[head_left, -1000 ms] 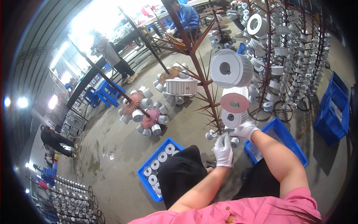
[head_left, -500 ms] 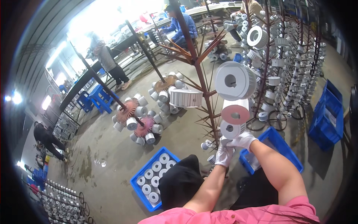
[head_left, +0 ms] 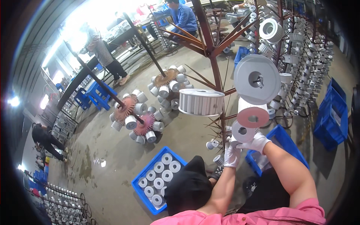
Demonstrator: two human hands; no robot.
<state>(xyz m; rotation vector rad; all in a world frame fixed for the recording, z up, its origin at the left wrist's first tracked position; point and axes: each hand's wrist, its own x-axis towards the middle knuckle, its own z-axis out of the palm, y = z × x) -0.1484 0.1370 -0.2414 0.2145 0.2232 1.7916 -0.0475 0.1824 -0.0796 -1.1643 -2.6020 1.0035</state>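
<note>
Rust-brown and silver-white, at close quarters

Far left, dark-clothed person [head_left: 47, 137], bent over. Next, blue plastic stools [head_left: 96, 88], then reddish finned discs [head_left: 128, 107] ringed by silver ribbed cylinders [head_left: 140, 109]. Nearer, blue plastic tray [head_left: 142, 198] holding rows of white ring-faced parts [head_left: 167, 175].

Centre: silver-white ribbed drum [head_left: 201, 103] on the left side of a rust-brown spiked metal rack [head_left: 215, 67]. Left hand [head_left: 231, 154], white-gloved, raised beside the rack's lower stem, fingers bent. Grey-white ring-faced pulley [head_left: 236, 129] just above both hands, below a pink-faced pulley [head_left: 243, 117]; larger white pulley [head_left: 245, 80] higher up. Right hand [head_left: 255, 143], also white-gloved, fingers reaching left toward the other glove. Whether either pinches anything: cannot tell, fingertips crowded.

Right: open blue crate [head_left: 287, 144] behind the right forearm; blue crates [head_left: 330, 120] farther out.
</note>
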